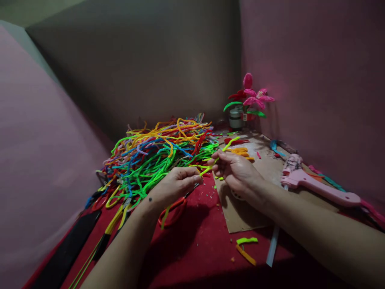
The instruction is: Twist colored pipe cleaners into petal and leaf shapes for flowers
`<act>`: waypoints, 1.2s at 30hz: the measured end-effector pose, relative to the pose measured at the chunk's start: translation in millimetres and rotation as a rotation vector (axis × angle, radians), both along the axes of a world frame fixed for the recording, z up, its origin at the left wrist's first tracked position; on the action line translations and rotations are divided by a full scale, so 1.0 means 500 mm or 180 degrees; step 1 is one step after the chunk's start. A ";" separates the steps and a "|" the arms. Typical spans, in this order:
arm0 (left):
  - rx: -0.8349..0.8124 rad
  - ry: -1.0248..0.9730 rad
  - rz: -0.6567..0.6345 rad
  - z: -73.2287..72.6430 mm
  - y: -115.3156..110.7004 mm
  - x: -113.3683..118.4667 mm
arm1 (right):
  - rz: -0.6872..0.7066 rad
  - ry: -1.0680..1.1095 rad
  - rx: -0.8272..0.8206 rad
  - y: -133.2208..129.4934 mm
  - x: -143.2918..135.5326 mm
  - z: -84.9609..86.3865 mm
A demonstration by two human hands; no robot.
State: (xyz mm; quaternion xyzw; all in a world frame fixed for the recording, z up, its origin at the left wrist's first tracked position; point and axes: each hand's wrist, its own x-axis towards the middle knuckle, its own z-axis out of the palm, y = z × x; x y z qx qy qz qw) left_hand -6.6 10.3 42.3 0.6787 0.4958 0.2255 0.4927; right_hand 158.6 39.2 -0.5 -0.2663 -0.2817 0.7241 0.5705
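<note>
A yellow-green pipe cleaner (231, 142) runs slantwise between my two hands. My left hand (180, 181) pinches its lower end between thumb and fingers. Closed around its middle is my right hand (236, 170), and the far end sticks out above the knuckles. Red-handled scissors (177, 212) lie just under my left hand, their blades partly hidden. Beyond the left hand spreads a big tangled pile of coloured pipe cleaners (162, 160). My right hand is over a cardboard sheet (227, 212).
A pink glue gun (321, 188) with a glue stick (273, 247) lies at right. Behind stands a pink pipe-cleaner flower (259, 98) beside a small grey canister (236, 117). Yellow-handled pliers (116, 218) lie at left. Short cut pieces (246, 241) rest on the red cloth (192, 257).
</note>
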 end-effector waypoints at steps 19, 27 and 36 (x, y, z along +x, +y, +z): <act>0.0342 0.0521 0.0489 0.042 0.024 -0.136 | -0.0419 0.0981 -0.0077 0.053 0.086 0.046; 0.1289 -0.1178 0.1940 0.027 0.050 -0.138 | -0.0444 0.1408 -0.0294 0.051 0.070 0.042; 0.1094 -0.3362 0.2456 0.011 0.069 -0.107 | -0.0046 0.1337 -0.0144 0.017 0.037 0.037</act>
